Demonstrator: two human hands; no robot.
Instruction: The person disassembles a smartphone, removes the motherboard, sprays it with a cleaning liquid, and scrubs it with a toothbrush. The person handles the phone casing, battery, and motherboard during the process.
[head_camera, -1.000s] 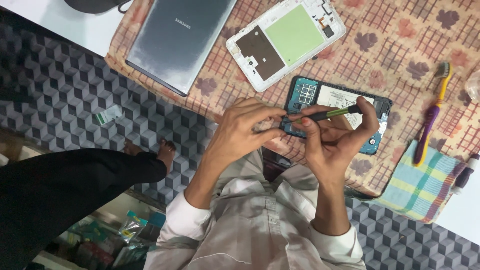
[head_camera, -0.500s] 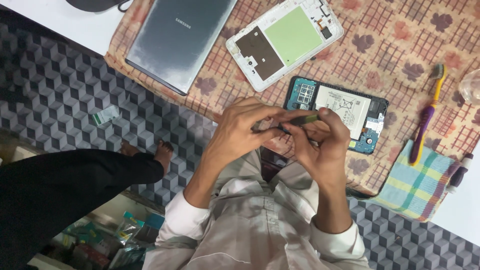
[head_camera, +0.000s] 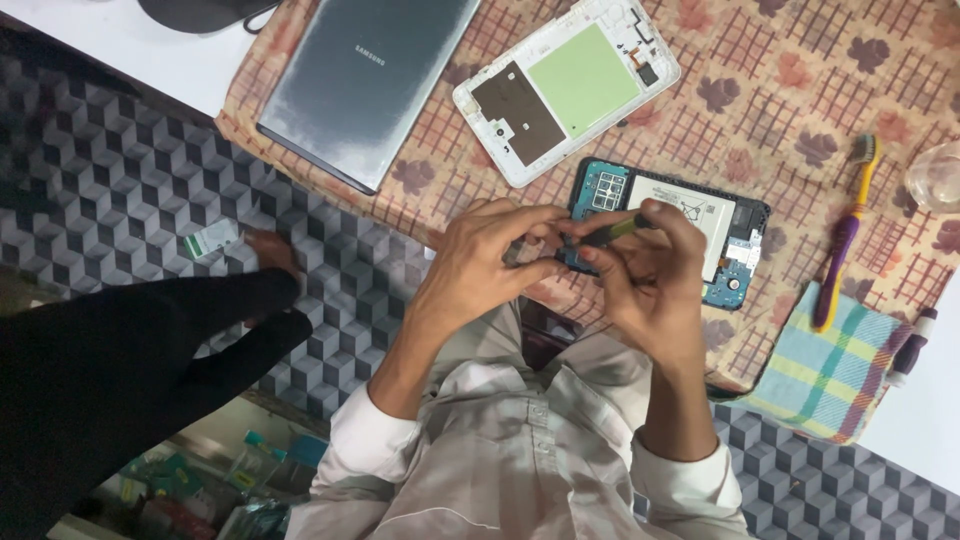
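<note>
An opened tablet body (head_camera: 700, 235) with a blue circuit board and a white battery lies on the patterned cloth (head_camera: 790, 80). My right hand (head_camera: 645, 280) grips a small screwdriver (head_camera: 615, 232) with a green and black handle, held over the tablet's left end. My left hand (head_camera: 480, 265) pinches the screwdriver's tip end with its fingertips, just left of the tablet. Both hands meet above the cloth's near edge.
A white tablet frame with a green panel (head_camera: 565, 90) and a grey back cover (head_camera: 365, 85) lie farther up the cloth. A yellow and purple toothbrush (head_camera: 845, 235) and a checked cloth (head_camera: 830, 365) lie at the right. Another person's black-clad legs and foot (head_camera: 150, 345) are at left.
The hands and screwdriver have shifted slightly left over the tablet's left end, uncovering more of its right side. The other person's foot has stayed in place.
</note>
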